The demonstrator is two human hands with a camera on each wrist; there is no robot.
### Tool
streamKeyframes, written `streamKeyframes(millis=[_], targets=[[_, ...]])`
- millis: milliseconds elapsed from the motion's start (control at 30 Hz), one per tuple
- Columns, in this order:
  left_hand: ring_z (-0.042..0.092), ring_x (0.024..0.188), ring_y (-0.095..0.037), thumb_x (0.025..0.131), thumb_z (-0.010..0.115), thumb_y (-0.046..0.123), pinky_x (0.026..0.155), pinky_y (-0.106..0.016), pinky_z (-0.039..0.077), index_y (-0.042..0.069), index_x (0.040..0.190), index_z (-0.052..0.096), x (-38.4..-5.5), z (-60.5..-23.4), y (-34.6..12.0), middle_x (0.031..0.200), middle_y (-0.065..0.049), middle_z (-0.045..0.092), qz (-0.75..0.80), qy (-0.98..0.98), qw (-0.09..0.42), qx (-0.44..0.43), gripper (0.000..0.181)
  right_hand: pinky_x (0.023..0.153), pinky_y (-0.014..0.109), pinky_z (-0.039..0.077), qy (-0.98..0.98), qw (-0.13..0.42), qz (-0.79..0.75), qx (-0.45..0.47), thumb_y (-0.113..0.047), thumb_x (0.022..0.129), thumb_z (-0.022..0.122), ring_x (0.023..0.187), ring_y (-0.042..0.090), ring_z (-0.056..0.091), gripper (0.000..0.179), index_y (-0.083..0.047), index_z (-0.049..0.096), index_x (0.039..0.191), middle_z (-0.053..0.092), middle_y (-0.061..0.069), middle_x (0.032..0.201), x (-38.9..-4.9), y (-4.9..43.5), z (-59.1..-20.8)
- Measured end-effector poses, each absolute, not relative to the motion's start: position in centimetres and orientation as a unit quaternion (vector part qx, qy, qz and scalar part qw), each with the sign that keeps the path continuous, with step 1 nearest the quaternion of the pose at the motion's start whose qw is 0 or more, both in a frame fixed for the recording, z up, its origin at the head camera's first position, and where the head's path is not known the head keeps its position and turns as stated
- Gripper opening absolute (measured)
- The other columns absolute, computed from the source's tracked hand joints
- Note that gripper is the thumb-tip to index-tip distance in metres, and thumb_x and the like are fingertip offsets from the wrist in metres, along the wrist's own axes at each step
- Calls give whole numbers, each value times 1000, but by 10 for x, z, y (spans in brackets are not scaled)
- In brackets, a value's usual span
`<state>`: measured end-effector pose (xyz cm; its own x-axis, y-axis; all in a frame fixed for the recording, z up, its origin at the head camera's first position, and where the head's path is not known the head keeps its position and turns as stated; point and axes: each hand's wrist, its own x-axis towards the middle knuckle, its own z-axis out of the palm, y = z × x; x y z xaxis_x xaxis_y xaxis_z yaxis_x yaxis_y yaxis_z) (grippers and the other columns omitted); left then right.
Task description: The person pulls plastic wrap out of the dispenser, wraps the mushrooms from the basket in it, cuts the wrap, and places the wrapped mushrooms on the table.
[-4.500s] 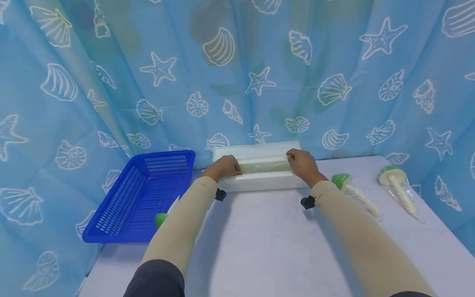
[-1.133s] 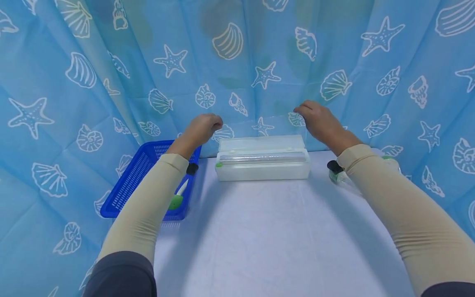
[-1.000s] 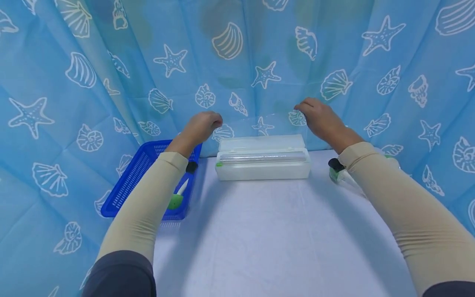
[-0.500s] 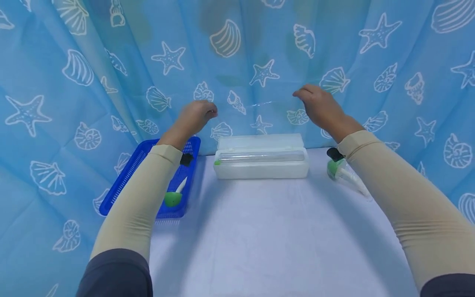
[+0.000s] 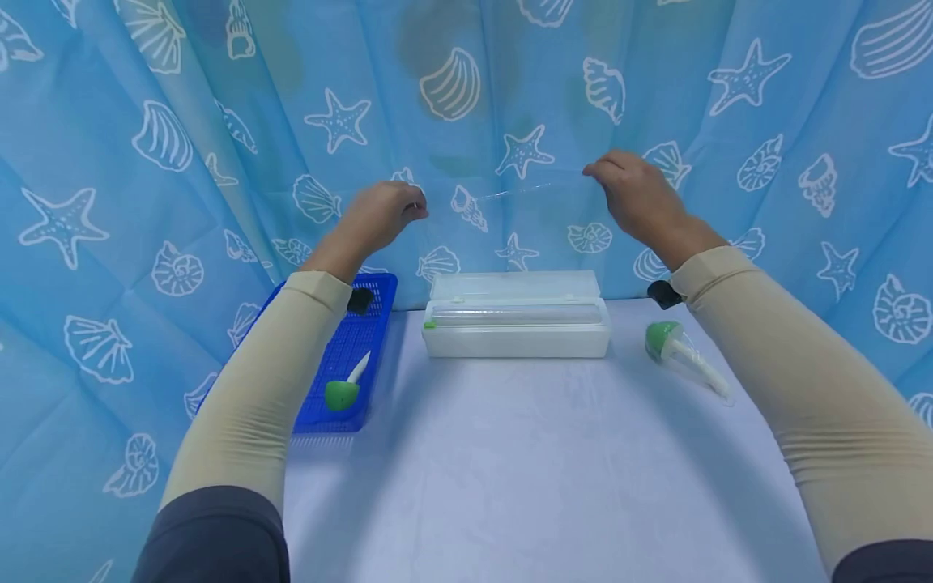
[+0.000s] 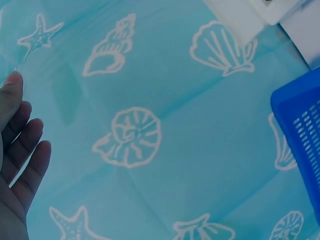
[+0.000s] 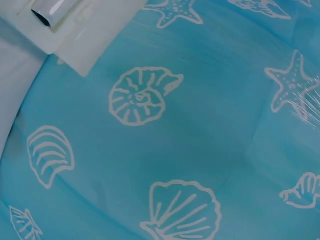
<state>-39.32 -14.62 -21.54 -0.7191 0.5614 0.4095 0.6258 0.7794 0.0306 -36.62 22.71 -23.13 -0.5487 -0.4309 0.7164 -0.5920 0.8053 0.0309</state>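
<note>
A clear sheet of cling film (image 5: pixel 513 192) stretches between both raised hands, its edge glinting. My left hand (image 5: pixel 382 212) pinches its left end; in the left wrist view the thumb and first finger of the left hand (image 6: pixel 22 145) meet at the film, other fingers loosely bent. At the opposite end my right hand (image 5: pixel 641 198) pinches the film between thumb and fingers; the right wrist view does not show this hand. Below them stands a long white box (image 5: pixel 517 343), its lid (image 5: pixel 513 284) tipped back. The cling film roll (image 5: pixel 517 314) lies inside.
A blue basket (image 5: pixel 375 356) at left holds a green-headed thing with a white handle (image 5: pixel 341 395). On the white table (image 5: pixel 525 470) at right lies a similar one in clear plastic (image 5: pixel 678 352). A blue shell-patterned curtain (image 5: pixel 291 48) hangs behind the table.
From gripping at the box, both hands have risen and spread slightly, drawing film up from the roll. They keep rising over the last second. The box stays put.
</note>
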Motion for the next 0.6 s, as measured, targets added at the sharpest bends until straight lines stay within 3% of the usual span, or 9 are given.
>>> streamKeyframes(millis=[600], targets=[[62, 90, -22, 99, 58, 19, 84, -35, 51, 8, 108, 70, -379, -193, -150, 100, -6, 68, -95, -914, 240, -314, 19, 87, 43, 52, -847, 429, 108, 295, 6, 95, 55, 103, 34, 63, 22, 3, 66, 114, 63, 18, 104, -357, 225, -202]])
